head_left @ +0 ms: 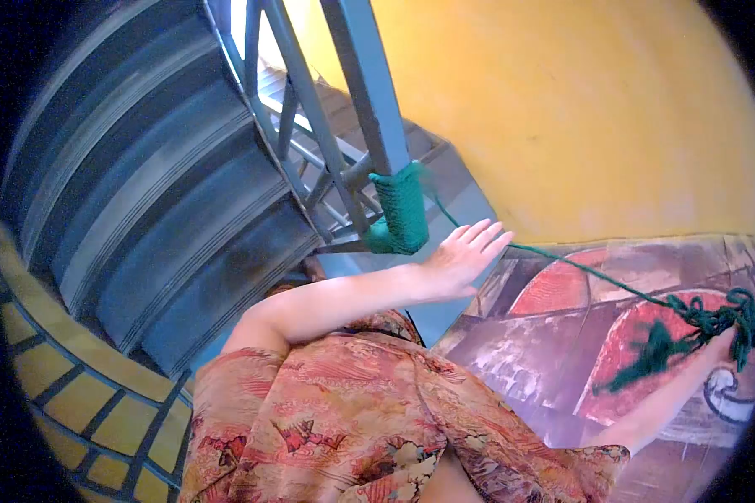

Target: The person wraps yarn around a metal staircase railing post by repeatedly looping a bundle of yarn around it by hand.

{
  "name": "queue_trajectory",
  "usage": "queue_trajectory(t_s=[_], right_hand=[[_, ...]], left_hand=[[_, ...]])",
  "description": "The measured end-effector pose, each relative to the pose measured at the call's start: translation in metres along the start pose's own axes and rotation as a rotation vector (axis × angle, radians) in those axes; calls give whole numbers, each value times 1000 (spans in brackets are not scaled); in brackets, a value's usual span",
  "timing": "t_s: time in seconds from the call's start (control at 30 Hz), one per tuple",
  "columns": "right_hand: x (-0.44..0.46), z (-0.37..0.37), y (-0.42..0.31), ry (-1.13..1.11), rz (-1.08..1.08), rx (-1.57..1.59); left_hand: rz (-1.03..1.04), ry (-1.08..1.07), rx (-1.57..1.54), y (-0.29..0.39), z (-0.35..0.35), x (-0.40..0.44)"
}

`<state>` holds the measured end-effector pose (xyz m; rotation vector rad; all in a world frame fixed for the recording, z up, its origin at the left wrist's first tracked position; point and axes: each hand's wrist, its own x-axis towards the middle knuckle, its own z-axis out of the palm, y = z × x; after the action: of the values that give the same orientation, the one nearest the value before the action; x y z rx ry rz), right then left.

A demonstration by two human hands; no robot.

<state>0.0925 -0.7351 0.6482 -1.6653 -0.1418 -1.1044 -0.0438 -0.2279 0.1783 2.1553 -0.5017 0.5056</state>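
My left hand [466, 258] is stretched out flat with its fingers extended, across a taut strand of green yarn [587, 270]. Part of the strand is hidden at the fingers, and I cannot tell whether it runs under or between them. One end leads up to a green knitted wrap [403, 210] around the lower part of a blue-grey metal post [369, 92]. Far to the right, my right hand [721, 345] is closed on a tangled bundle of green yarn [705, 314], which covers most of its fingers. A blurred loose tail of yarn [650, 356] hangs beside that forearm.
Curved dark stairs [176, 168] rise on the left, bordered by a metal railing [310, 92]. Behind stands a yellow wall [587, 109] with a painted mural [520, 369] on its lower part. Yellow tile-like paving [126, 419] lies at the lower left.
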Motion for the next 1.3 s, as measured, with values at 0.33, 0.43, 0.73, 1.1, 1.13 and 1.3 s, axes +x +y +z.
queue_trajectory(t_s=[0.33,0.43,0.73,1.1,1.13,1.3], right_hand=[[-22,-126,-82,149,-82,-193],[-29,-144,-62,124,-19,-200],[-102,-94,42,-31,256,-35],[-245,95,116,-486,299,406],[-255,112,111,-546,435,608],[-311,204,32,-546,324,827]], left_hand=[[-10,-557,503,-32,113,-77],[-144,-391,834,-64,172,-117],[76,-886,1034,-127,170,-166],[557,251,83,83,-42,24],[563,366,114,86,-61,25],[496,761,562,93,-192,-9]])
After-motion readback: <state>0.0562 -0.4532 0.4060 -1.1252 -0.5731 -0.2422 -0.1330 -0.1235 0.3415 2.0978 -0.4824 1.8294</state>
